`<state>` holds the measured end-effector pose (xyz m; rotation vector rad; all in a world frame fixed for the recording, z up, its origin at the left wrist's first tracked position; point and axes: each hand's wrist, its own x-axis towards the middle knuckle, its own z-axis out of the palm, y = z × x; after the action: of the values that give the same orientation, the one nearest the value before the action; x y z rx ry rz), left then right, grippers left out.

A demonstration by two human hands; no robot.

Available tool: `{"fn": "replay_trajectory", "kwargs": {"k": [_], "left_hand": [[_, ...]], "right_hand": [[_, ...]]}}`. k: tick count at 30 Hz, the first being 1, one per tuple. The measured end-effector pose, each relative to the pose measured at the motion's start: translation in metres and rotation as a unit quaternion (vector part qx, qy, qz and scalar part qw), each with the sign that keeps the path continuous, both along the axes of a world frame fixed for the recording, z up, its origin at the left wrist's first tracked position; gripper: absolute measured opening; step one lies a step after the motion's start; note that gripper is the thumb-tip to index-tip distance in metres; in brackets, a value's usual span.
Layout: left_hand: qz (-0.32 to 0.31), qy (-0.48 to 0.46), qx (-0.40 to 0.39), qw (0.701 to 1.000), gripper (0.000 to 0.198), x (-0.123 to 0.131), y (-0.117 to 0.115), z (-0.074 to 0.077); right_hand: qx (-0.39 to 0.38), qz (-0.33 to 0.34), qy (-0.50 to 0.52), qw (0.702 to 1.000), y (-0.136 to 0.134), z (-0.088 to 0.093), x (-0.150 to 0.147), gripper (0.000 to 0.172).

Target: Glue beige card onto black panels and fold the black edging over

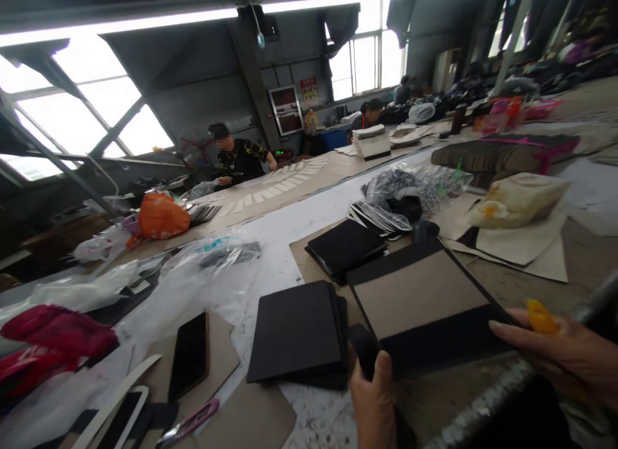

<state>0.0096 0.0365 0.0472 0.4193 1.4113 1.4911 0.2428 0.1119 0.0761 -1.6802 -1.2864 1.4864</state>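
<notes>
In front of me is a flat panel (420,291) with a grey-beige middle and black borders, tilted above the table edge. My left hand (374,397) is closed on its lower left corner, thumb on top, beside a curled black strip (364,350). My right hand (564,349) pinches the right edge of the panel. A yellow object (541,317) is tucked in that hand; its kind is mostly hidden. Left of the panel lies a stack of black square pieces (294,330). Another black stack (345,244) lies behind it.
A phone (189,355), a pink-handled cutter (193,423) and plastic sheeting (193,288) lie to the left. Beyond are an orange bag (163,216) and a person (244,156) at light strips. A bundle of brown pieces (502,154) and a yellowed bag (521,198) stand right.
</notes>
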Motion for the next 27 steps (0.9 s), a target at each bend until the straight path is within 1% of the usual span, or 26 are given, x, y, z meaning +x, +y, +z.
{"fn": "replay_trajectory", "kwargs": {"k": [2,3,5,7,10,13,15,18,20,22,24,27], "left_hand": [[-0.015,-0.030,-0.008,0.999,0.058,0.002,0.002,0.016],[-0.024,-0.041,-0.015,0.999,0.055,0.002,0.002,0.023],[-0.034,-0.060,-0.018,0.997,0.049,0.000,0.004,0.032],[-0.030,-0.074,-0.012,0.997,0.042,-0.003,0.005,0.037],[-0.021,-0.082,-0.001,0.996,0.037,-0.007,0.007,0.037],[-0.019,-0.083,0.011,0.996,0.034,-0.009,0.010,0.037],[-0.017,-0.098,0.019,0.995,0.035,-0.010,0.013,0.036],[-0.008,-0.145,0.029,0.989,0.038,-0.010,0.018,0.035],[0.001,-0.186,0.026,0.982,0.041,-0.010,0.022,0.034],[0.002,-0.212,0.016,0.977,0.044,-0.009,0.026,0.032],[-0.014,-0.200,0.019,0.980,0.047,-0.009,0.031,0.030],[-0.061,-0.113,0.056,0.990,0.057,-0.010,0.037,0.020]], "right_hand": [[-0.013,0.025,0.051,0.998,-0.005,0.022,-0.013,0.051],[-0.014,0.031,0.068,0.997,-0.007,0.029,-0.019,0.051],[-0.019,0.036,0.083,0.996,-0.007,0.035,-0.027,0.051],[-0.031,0.047,0.085,0.995,-0.005,0.034,-0.031,0.053],[-0.043,0.046,0.073,0.995,0.000,0.029,-0.036,0.055],[-0.049,0.032,0.064,0.996,0.007,0.029,-0.042,0.055],[-0.052,0.032,0.086,0.994,0.010,0.031,-0.046,0.054],[-0.056,0.019,0.154,0.986,0.013,0.032,-0.052,0.052],[-0.077,0.001,0.187,0.979,0.014,0.029,-0.054,0.053],[-0.104,-0.018,0.187,0.977,0.017,0.025,-0.054,0.056],[-0.110,-0.029,0.164,0.980,0.025,0.022,-0.051,0.058],[-0.070,-0.038,0.122,0.989,0.049,0.028,-0.044,0.058]]}}
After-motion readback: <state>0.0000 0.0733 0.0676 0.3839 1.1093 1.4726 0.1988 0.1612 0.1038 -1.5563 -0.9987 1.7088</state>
